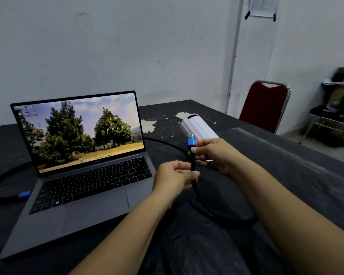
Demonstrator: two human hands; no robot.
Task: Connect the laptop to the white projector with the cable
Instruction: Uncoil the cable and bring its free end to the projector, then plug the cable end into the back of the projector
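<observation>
An open grey laptop (83, 175) sits at the left on the black table, its screen lit. A blue plug (25, 193) of the black cable (211, 211) rests against the laptop's left side. The cable's other end, a blue connector (191, 142) with a metal tip, points upward in front of the white projector (198, 127), which lies tilted behind my hands. My right hand (214, 153) pinches the cable just below that connector. My left hand (177, 176) grips the cable a little lower. The connector is apart from the projector.
The black table (286, 175) has worn white patches behind the projector. A red chair (264, 108) stands past its far right edge, with a cluttered metal chair (332, 120) farther right. A grey wall is close behind the laptop.
</observation>
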